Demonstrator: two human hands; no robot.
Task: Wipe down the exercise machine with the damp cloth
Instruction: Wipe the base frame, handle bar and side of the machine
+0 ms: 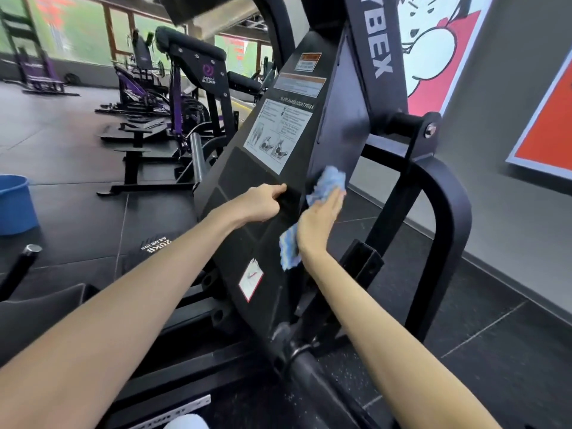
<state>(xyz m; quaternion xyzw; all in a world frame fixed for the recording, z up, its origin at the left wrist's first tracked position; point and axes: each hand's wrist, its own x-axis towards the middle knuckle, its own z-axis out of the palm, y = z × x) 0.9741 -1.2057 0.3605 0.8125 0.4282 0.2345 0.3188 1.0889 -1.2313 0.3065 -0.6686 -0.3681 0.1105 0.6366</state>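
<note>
Head cam: person wiping the black footplate [247, 187] of a squat press machine with a blue cloth [328, 184].

Right hand [320, 219] lies flat with straight fingers, pressing the cloth against the plate's right edge, about halfway up; one end of the cloth pokes out past the fingertips and the other end hangs below the wrist. Left hand [261, 202] is curled over a raised ridge in the middle of the plate, thumb pointing right, gripping the plate itself. An instruction sticker [278, 134] sits higher up the plate, and a small red-edged sticker [250, 281] sits near its lower end. Over by the left edge of the floor there's a blue bucket [14, 205], and purple-and-black gym machines [173, 97] stand in a row behind.
</note>
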